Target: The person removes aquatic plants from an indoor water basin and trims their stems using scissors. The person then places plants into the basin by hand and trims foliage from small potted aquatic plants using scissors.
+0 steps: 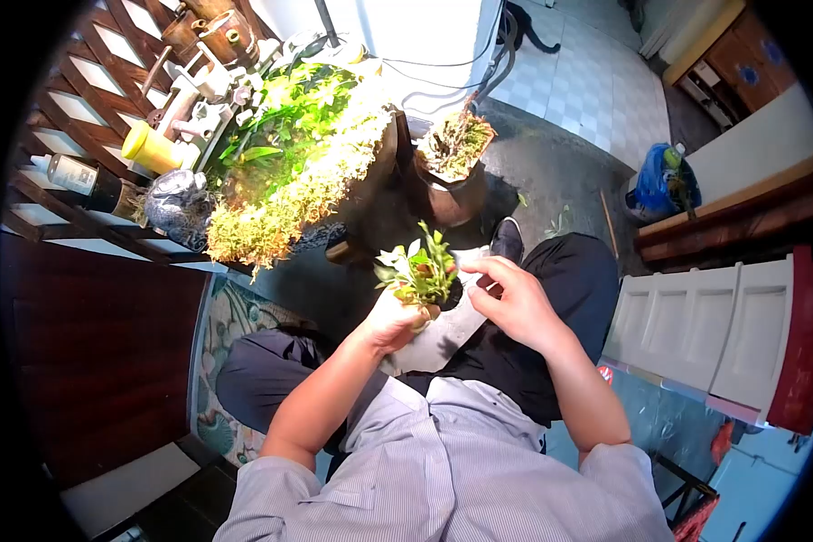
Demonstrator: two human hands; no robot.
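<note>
Where the light falls brightest, ahead and to the left: one planted bed (339,172), thick moss (253,226) along its near edge. Next, one dark pot (452,200), moss-topped, standing near it. My left hand (397,321): fingers closed round the lower part of a leafy bunch (415,275), held in front of my body, between my legs (574,280). My right hand (515,305): just beside the bunch, fingers curled; whether they pinch anything, I cannot tell. Leafy bunch: light, I judge; pliant, easily bruised, perhaps slippery if damp. Best hold: low, at the gathered base, with gentle pressure. Smallest, its leaves (435,248): thin, soft, likely to tear if pulled.
</note>
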